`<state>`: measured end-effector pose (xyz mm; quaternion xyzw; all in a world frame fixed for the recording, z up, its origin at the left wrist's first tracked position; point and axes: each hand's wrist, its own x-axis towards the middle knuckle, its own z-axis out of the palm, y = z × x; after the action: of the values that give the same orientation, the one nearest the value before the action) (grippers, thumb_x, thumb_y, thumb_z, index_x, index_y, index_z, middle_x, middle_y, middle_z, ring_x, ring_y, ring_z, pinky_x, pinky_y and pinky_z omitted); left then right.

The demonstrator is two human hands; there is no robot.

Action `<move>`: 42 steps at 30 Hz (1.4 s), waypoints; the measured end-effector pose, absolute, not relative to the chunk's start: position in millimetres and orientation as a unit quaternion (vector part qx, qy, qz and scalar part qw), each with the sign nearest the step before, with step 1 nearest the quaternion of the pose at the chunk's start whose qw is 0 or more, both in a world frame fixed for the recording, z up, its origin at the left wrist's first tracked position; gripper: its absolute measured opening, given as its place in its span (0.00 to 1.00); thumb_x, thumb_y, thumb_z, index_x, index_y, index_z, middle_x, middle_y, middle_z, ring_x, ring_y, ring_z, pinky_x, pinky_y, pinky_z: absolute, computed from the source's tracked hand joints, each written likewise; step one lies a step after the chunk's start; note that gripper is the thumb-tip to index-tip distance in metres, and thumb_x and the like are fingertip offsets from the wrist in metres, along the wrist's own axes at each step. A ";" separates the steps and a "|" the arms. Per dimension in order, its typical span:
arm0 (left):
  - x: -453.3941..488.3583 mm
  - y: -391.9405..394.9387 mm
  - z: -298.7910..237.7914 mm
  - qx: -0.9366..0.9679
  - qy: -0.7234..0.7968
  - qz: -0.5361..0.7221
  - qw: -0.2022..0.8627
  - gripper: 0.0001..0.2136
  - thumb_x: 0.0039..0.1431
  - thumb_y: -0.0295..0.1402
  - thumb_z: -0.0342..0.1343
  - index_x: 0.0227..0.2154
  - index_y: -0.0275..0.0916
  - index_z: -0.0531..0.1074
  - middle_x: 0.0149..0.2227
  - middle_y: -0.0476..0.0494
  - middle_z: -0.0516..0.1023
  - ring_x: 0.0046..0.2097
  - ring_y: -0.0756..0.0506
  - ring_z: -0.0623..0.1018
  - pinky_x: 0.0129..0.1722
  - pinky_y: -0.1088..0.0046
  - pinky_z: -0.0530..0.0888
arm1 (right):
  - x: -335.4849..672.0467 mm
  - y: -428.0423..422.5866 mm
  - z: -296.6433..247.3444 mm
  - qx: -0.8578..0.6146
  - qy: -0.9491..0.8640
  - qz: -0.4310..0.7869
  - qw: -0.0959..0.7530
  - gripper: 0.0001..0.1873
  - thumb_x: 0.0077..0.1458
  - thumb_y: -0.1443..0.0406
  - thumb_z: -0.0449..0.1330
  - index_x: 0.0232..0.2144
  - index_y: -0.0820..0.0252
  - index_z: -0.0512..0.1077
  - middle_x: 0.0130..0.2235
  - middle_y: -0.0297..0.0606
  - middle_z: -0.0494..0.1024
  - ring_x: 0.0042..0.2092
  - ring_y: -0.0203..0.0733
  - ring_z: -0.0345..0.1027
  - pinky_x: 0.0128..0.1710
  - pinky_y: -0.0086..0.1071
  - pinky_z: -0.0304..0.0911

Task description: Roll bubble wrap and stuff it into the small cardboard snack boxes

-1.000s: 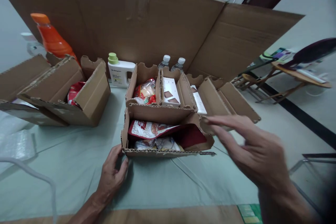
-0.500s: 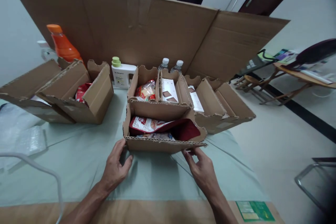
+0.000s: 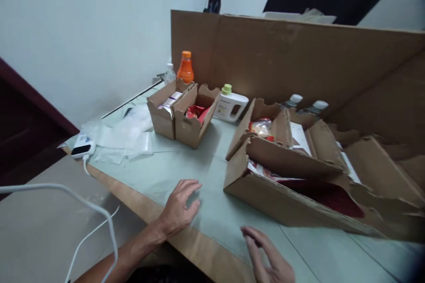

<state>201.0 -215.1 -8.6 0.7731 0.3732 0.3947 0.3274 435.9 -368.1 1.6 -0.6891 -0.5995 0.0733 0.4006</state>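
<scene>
My left hand (image 3: pixel 179 208) hovers over the pale green cloth, fingers apart and holding nothing. Lower down, my right hand (image 3: pixel 268 258) has its fingers loosely curved, a gap between thumb and forefinger, and nothing visible in it. Both hands are clear of the long front cardboard box (image 3: pixel 285 203), which lies nearest to them on the right. Inside that box is a dark red and white packet (image 3: pixel 327 192). Behind it stands a smaller cardboard box (image 3: pixel 239 130) with a clear-and-red food packet (image 3: pixel 262 127).
Two cardboard boxes (image 3: pixel 186 127) stand farther left, beside a white jug with a green cap (image 3: pixel 229 105). An orange bottle (image 3: pixel 185 70) is behind them. Plastic bags (image 3: pixel 128 130) and a white power strip (image 3: pixel 83 145) with a cable lie left. A cardboard screen (image 3: pixel 265 55) borders the back.
Both hands have come away from the front box, which they were touching at its lower corners. The view has swung left, bringing the power strip and left table edge into sight.
</scene>
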 end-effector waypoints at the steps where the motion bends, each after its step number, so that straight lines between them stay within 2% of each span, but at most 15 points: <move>1: 187.5 -213.5 -12.2 0.761 0.393 0.408 0.317 0.18 0.56 0.24 0.55 0.50 0.40 0.75 0.50 0.37 0.79 0.53 0.40 0.77 0.52 0.58 0.77 | 419.7 -349.8 6.2 -0.652 -0.637 0.080 0.404 0.11 0.63 0.61 0.58 0.41 0.56 0.80 0.40 0.41 0.85 0.40 0.45 0.81 0.42 0.33 0.76; 4: 156.2 -210.6 -25.3 0.734 0.425 0.436 0.299 0.17 0.56 0.23 0.54 0.48 0.40 0.76 0.48 0.37 0.80 0.51 0.39 0.78 0.51 0.56 0.76 | 373.3 -287.7 26.2 -0.564 -0.725 0.106 0.381 0.12 0.64 0.66 0.55 0.41 0.56 0.79 0.39 0.41 0.85 0.41 0.43 0.80 0.43 0.33 0.75; 7: 142.8 -211.4 -33.4 0.725 0.422 0.453 0.301 0.17 0.55 0.22 0.53 0.46 0.40 0.76 0.47 0.36 0.80 0.51 0.38 0.78 0.52 0.55 0.76 | 326.9 -218.0 44.0 -0.522 -0.791 0.141 0.287 0.14 0.64 0.70 0.54 0.43 0.55 0.78 0.42 0.41 0.84 0.44 0.44 0.78 0.48 0.36 0.72; 9: 141.2 -212.8 -34.8 0.722 0.414 0.462 0.305 0.17 0.54 0.21 0.53 0.45 0.40 0.77 0.45 0.37 0.81 0.50 0.38 0.78 0.51 0.56 0.76 | 291.7 -170.3 49.3 -0.519 -0.820 0.148 0.191 0.15 0.62 0.71 0.55 0.47 0.56 0.77 0.47 0.43 0.82 0.49 0.47 0.74 0.51 0.39 0.69; 12: 142.4 -213.5 -34.1 0.712 0.413 0.476 0.311 0.16 0.54 0.20 0.52 0.43 0.40 0.77 0.42 0.38 0.81 0.47 0.39 0.79 0.47 0.59 0.77 | 237.3 -106.1 47.0 -0.498 -0.839 0.152 0.159 0.25 0.55 0.70 0.63 0.56 0.59 0.71 0.59 0.49 0.73 0.57 0.54 0.68 0.56 0.45 0.64; 14: 142.8 -213.1 -33.9 0.703 0.414 0.485 0.315 0.15 0.55 0.20 0.52 0.42 0.39 0.77 0.41 0.37 0.81 0.45 0.39 0.79 0.45 0.60 0.77 | 209.8 -74.3 42.2 -0.499 -0.835 0.159 0.167 0.28 0.52 0.72 0.65 0.56 0.61 0.71 0.61 0.52 0.70 0.57 0.56 0.66 0.57 0.47 0.62; 18: 141.6 -211.6 -34.9 0.681 0.412 0.502 0.339 0.14 0.55 0.21 0.52 0.41 0.39 0.78 0.40 0.37 0.81 0.44 0.39 0.79 0.45 0.60 0.77 | 202.9 -51.0 37.9 -0.538 -0.790 0.195 0.222 0.11 0.57 0.72 0.57 0.40 0.61 0.78 0.47 0.50 0.80 0.49 0.52 0.72 0.53 0.43 0.62; 23: 137.2 -211.4 -35.7 0.622 0.427 0.520 0.401 0.15 0.55 0.24 0.55 0.43 0.40 0.79 0.45 0.37 0.81 0.49 0.39 0.79 0.51 0.59 0.75 | 265.5 -102.0 41.7 -0.597 -0.671 0.241 0.367 0.17 0.65 0.60 0.50 0.40 0.60 0.77 0.39 0.40 0.81 0.40 0.44 0.73 0.43 0.34 0.65; 28: 131.4 -212.4 -35.3 0.547 0.442 0.524 0.480 0.13 0.55 0.30 0.58 0.44 0.39 0.78 0.45 0.37 0.81 0.49 0.38 0.79 0.53 0.58 0.74 | 313.8 -171.3 29.5 -0.624 -0.552 0.288 0.471 0.20 0.61 0.53 0.53 0.36 0.63 0.77 0.31 0.38 0.78 0.32 0.41 0.68 0.33 0.31 0.64; 30: 127.2 -211.9 -30.8 0.518 0.442 0.523 0.513 0.17 0.58 0.34 0.55 0.50 0.37 0.75 0.45 0.35 0.81 0.49 0.38 0.80 0.51 0.58 0.76 | 319.6 -186.1 24.3 -0.619 -0.525 0.312 0.494 0.20 0.59 0.52 0.56 0.35 0.62 0.77 0.31 0.38 0.78 0.31 0.40 0.68 0.33 0.31 0.64; 32: 121.7 -209.9 -22.2 0.436 0.419 0.536 0.589 0.23 0.61 0.39 0.52 0.57 0.35 0.68 0.48 0.32 0.80 0.50 0.38 0.81 0.50 0.57 0.77 | 319.2 -193.6 23.1 -0.606 -0.512 0.340 0.505 0.19 0.58 0.52 0.58 0.35 0.62 0.77 0.31 0.38 0.79 0.32 0.40 0.69 0.34 0.32 0.65; 34: 116.2 -206.7 -11.3 0.310 0.373 0.549 0.680 0.28 0.61 0.46 0.51 0.60 0.34 0.63 0.50 0.30 0.79 0.50 0.38 0.81 0.49 0.57 0.76 | 314.1 -196.3 25.9 -0.589 -0.511 0.366 0.508 0.18 0.57 0.52 0.60 0.35 0.61 0.78 0.32 0.38 0.79 0.33 0.41 0.69 0.35 0.33 0.66; 36: 112.0 -203.3 -1.3 0.221 0.335 0.550 0.732 0.31 0.58 0.50 0.56 0.60 0.36 0.65 0.48 0.32 0.80 0.50 0.38 0.81 0.50 0.57 0.76 | 305.3 -196.2 30.7 -0.572 -0.515 0.390 0.505 0.17 0.56 0.52 0.61 0.34 0.60 0.78 0.31 0.38 0.80 0.32 0.41 0.69 0.34 0.33 0.66; 39: 107.0 -199.3 6.4 0.223 0.358 0.543 0.726 0.28 0.48 0.43 0.68 0.51 0.35 0.73 0.44 0.36 0.83 0.46 0.38 0.82 0.48 0.60 0.76 | 288.5 -190.7 38.3 -0.533 -0.557 0.433 0.467 0.16 0.57 0.53 0.61 0.33 0.60 0.79 0.30 0.37 0.79 0.31 0.40 0.70 0.33 0.32 0.67; 42: 94.1 -195.4 6.2 0.209 0.400 0.559 0.696 0.21 0.41 0.37 0.73 0.39 0.33 0.79 0.37 0.39 0.85 0.38 0.41 0.82 0.42 0.65 0.76 | 271.7 -173.0 44.9 -0.513 -0.646 0.414 0.384 0.18 0.61 0.54 0.56 0.35 0.60 0.78 0.32 0.39 0.81 0.33 0.41 0.73 0.34 0.32 0.68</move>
<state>94.1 -195.4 6.2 0.2086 0.4004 0.5587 0.6957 271.7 -173.0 44.9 -0.5134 -0.6461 0.4136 0.3845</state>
